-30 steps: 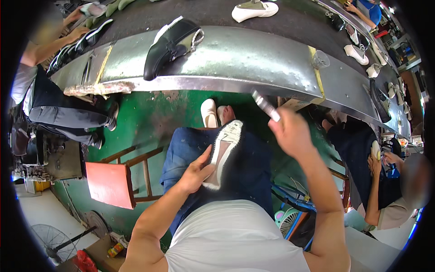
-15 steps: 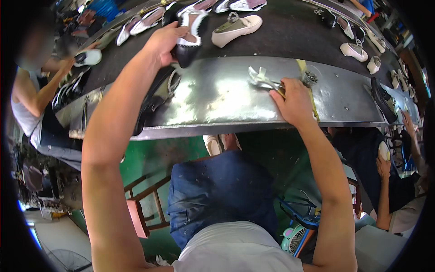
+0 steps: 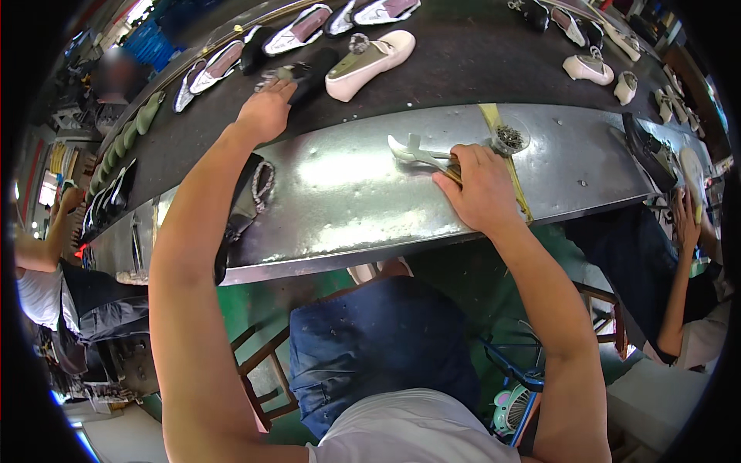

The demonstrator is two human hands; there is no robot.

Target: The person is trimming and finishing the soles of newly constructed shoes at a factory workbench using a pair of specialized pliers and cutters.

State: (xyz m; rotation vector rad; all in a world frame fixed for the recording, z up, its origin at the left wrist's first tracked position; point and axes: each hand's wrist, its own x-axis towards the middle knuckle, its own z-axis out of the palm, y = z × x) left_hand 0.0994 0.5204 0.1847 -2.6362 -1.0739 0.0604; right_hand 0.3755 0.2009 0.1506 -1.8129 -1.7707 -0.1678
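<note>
Right hand (image 3: 485, 185): clamped on metal pincers (image 3: 421, 152), at the near metal strip of the desk (image 3: 347, 197). Left hand (image 3: 265, 113): touching black shoe (image 3: 315, 71), far left; whether gripping, cannot tell.

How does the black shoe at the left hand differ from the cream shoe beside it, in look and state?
The black shoe is dark, the cream shoe pale. The black shoe looks blurred, while the cream shoe shows clearly. The left hand is at the black shoe; no hand is at the cream shoe. Both are shoes, seen against the dark bench top.
</note>
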